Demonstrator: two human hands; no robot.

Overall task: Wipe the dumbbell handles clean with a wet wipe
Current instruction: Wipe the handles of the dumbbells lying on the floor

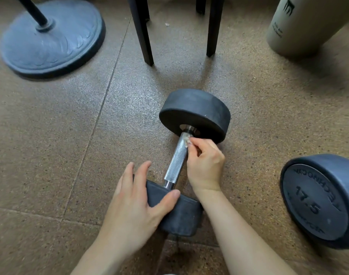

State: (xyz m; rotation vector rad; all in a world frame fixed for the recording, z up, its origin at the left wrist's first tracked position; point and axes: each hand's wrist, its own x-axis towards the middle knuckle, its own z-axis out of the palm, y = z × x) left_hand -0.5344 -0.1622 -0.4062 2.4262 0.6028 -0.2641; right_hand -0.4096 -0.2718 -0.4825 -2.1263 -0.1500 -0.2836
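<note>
A black dumbbell [195, 114] lies on the floor in the middle, pointing away from me, with a knurled steel handle [176, 161] between its two heads. My right hand [205, 165] pinches a small crumpled wet wipe [186, 140] against the far end of the handle, close to the far head. Over the near head [179, 213] rests my left hand [134, 203], fingers straight and spread, thumb lying across the top.
A second dumbbell head marked 17.5 [320, 201] lies at the right. A round stand base with a pole [50, 36] sits at the back left, two dark chair legs [145, 32] at the back centre, a beige cylinder [300, 26] at the back right. Brown speckled floor all around.
</note>
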